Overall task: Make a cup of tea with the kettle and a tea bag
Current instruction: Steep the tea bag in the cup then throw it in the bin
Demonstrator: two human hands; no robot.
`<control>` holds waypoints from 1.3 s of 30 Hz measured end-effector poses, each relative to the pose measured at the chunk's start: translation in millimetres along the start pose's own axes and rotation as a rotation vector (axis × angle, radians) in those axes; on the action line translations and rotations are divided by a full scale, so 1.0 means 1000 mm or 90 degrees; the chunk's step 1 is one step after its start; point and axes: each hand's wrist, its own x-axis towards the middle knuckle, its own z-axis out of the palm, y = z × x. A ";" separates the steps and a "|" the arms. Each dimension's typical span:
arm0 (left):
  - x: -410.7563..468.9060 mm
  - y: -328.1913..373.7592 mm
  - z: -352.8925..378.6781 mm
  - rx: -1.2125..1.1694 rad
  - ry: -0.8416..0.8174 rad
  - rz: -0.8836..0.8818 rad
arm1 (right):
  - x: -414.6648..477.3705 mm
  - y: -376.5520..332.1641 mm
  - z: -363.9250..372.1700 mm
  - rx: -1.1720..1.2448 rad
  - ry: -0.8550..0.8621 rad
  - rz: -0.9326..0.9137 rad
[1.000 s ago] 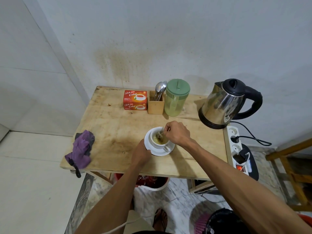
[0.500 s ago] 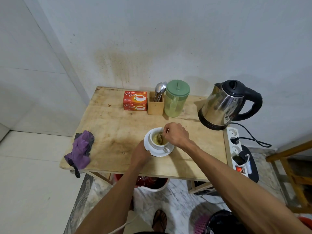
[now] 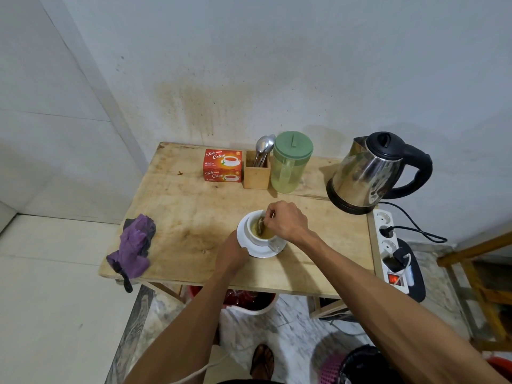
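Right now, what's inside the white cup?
The cup holds yellowish tea and a tea bag, which the right hand holds by its string. That hand covers the cup's right side, so the rest is hidden.

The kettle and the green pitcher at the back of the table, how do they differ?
The kettle is shiny metal with a black lid and a looping black handle; the green pitcher is see-through plastic with a flat green lid. The kettle is wide, on a black base with a cord trailing off; the pitcher is slimmer, straight on the table. Both stand upright, lids shut.
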 end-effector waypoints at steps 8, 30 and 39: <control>0.000 -0.003 0.001 -0.011 -0.020 -0.001 | 0.002 -0.010 -0.010 0.021 0.029 -0.007; -0.002 0.000 0.001 -0.019 -0.005 0.000 | 0.000 -0.003 -0.004 0.077 0.017 0.020; -0.007 0.006 0.000 -0.030 0.006 0.011 | 0.001 0.002 -0.001 0.013 -0.006 0.032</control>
